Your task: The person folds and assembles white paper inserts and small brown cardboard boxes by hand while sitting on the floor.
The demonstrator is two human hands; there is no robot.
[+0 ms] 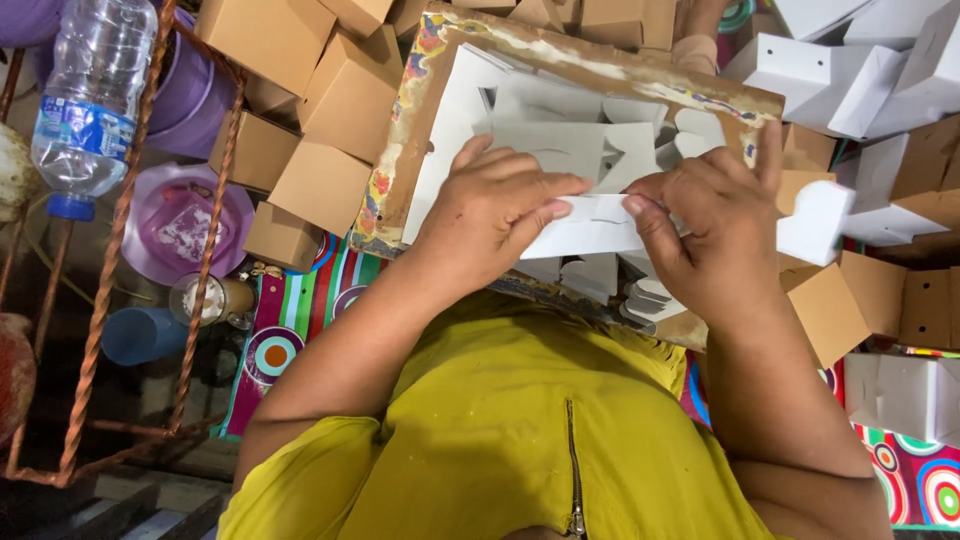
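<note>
Brown boxes (pixel 330 110) crowd both hands' (pixel 500 205) white card (pixel 590 228).

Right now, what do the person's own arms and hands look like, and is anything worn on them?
Both forearms are bare, and so are the left hand and right hand: no gloves, rings, watch or bracelets show. The fingernails are short and unpainted. A mustard-yellow garment with short sleeves and a metal zip covers the upper arms and body.

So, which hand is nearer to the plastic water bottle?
The left hand. It holds the flat white cardboard piece, to the right of the plastic water bottle and apart from it. The right hand grips the same piece, farther right.
</note>
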